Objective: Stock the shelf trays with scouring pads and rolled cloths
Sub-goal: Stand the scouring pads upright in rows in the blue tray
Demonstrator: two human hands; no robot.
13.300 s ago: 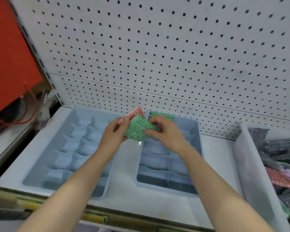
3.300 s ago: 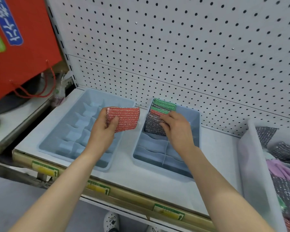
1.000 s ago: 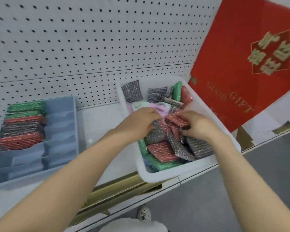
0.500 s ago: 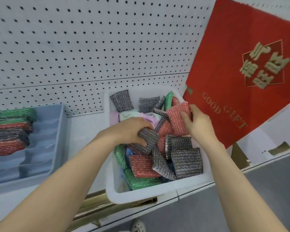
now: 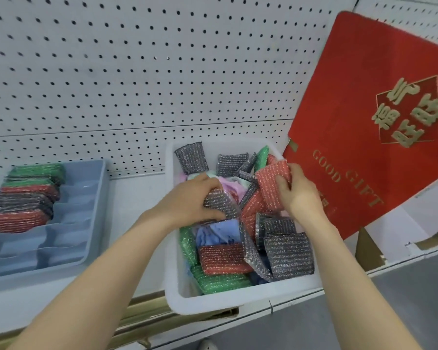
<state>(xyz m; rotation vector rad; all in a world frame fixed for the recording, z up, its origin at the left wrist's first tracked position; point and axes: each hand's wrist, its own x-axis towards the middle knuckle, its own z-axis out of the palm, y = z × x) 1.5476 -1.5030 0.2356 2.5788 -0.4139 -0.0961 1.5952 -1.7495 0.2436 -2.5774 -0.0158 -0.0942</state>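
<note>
In the middle of the frame a white bin (image 5: 214, 303) sits on the shelf (image 5: 127, 198), heaped with scouring pads (image 5: 288, 253) and a few soft cloths (image 5: 218, 232). The left hand (image 5: 187, 202) reaches into the bin, its grip curled round a grey pad (image 5: 221, 203). The right hand (image 5: 300, 194), at the bin's upper right, has its grip pinching a red pad (image 5: 269, 184). At the left edge a blue tray (image 5: 94, 198) holds a row of pads (image 5: 23, 198), green, red and grey, in its left column. A red bag (image 5: 377, 122) leans on the pegboard (image 5: 137, 72) at upper right.
</note>
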